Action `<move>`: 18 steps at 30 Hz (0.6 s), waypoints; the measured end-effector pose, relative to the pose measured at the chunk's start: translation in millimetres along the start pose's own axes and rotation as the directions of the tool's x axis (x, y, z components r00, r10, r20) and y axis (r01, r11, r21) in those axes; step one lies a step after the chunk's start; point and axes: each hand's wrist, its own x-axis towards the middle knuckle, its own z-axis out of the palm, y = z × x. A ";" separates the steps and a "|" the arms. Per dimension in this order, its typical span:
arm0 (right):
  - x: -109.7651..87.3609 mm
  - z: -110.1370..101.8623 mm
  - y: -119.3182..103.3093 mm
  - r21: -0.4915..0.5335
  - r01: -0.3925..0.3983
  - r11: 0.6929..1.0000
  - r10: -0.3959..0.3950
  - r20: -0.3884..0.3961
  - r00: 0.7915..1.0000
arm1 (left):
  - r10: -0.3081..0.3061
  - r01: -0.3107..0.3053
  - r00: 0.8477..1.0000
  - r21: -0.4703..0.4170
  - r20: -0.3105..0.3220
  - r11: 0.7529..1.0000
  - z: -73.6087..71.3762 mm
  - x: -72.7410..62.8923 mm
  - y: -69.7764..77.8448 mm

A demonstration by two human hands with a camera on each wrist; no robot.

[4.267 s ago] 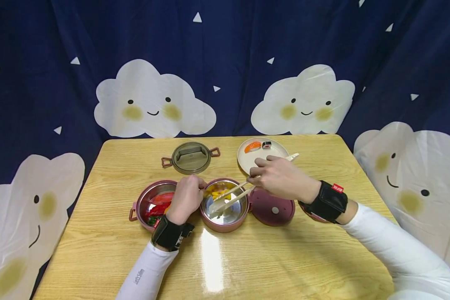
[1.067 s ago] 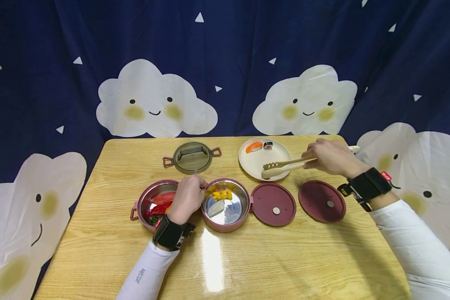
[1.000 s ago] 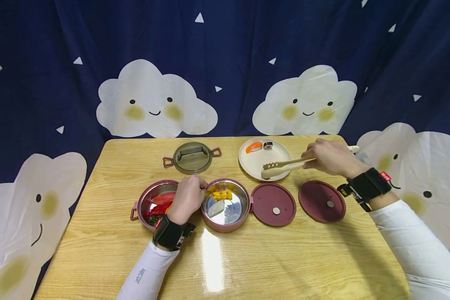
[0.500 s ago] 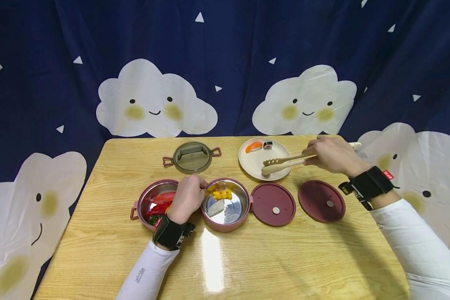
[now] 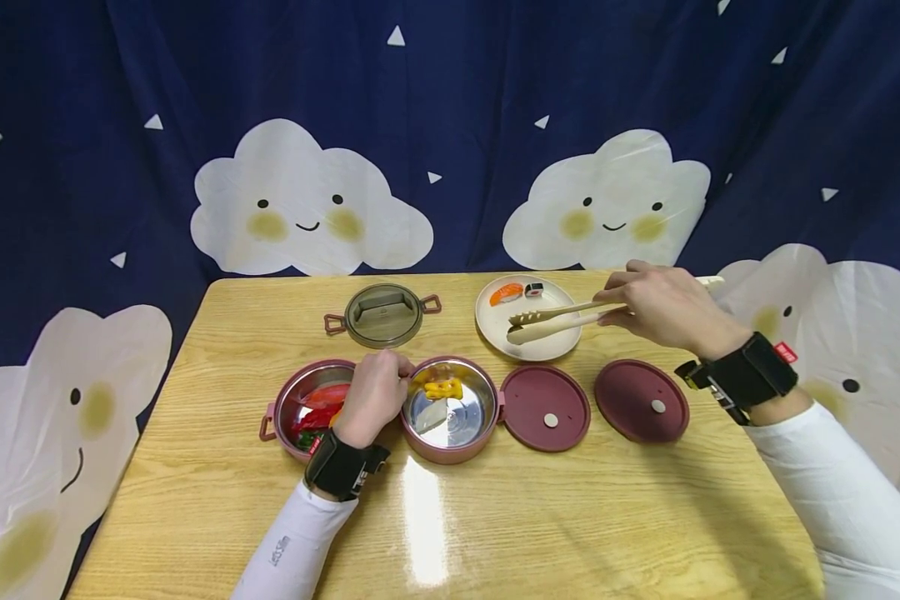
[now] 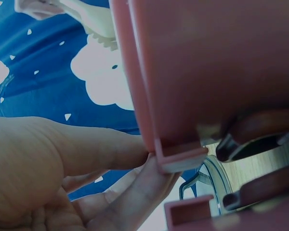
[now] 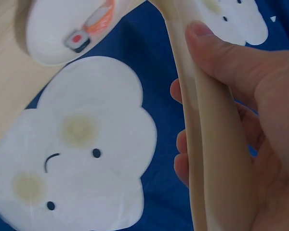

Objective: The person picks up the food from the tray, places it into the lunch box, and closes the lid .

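My left hand (image 5: 377, 396) pinches the left edge of a pink pot (image 5: 450, 454) between thumb and fingertips; the left wrist view shows the fingers at the pot's wall (image 6: 216, 62), beside a handle bracket (image 6: 183, 159). Inside that pot lie a yellow piece (image 5: 444, 389) and a pale, whitish piece (image 5: 431, 416). Tongs (image 5: 551, 327) in beige are gripped by my right hand (image 5: 663, 307), their tips slightly apart over the cream plate (image 5: 495, 333). Thumb and fingers wrap the tongs' arms (image 7: 221, 144) in the right wrist view. On the plate sit orange-topped sushi (image 5: 506, 293) and a sushi roll (image 5: 534, 289).
A second pink pot (image 5: 288, 400) with red, orange and green pieces stands left, partly behind my left hand. A glass lid (image 5: 382, 317) lies behind the pots. Two dark red round lids (image 5: 543, 400) lie to the right, one beneath my right forearm's side.
Over four seconds, the tongs have gone from inside the right pot to over the plate, leaving the whitish piece in the pot. Lately they shifted slightly left. My left hand has stayed put.
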 end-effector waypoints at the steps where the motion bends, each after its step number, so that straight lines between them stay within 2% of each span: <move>1: 0.7 -2.1 -2.6 -0.004 0.009 1.000 -0.009 -0.012 1.000 | 0.000 0.000 1.000 0.001 0.000 1.000 0.2 -0.1 0.0; 5: 3.4 -9.5 -13.0 -0.013 0.056 0.998 -0.056 -0.069 0.996 | 0.001 -0.001 1.000 0.005 -0.003 1.000 0.6 -0.3 0.1; 12: 6.3 -21.6 -31.4 -0.020 0.142 0.990 -0.144 -0.172 0.975 | -0.005 0.005 1.000 0.004 0.000 1.000 0.7 -0.6 -0.1; 18: 8.8 -25.5 -49.6 -0.026 0.213 0.977 -0.214 -0.176 0.961 | 0.005 -0.005 1.000 0.006 -0.008 1.000 0.5 -0.4 -0.6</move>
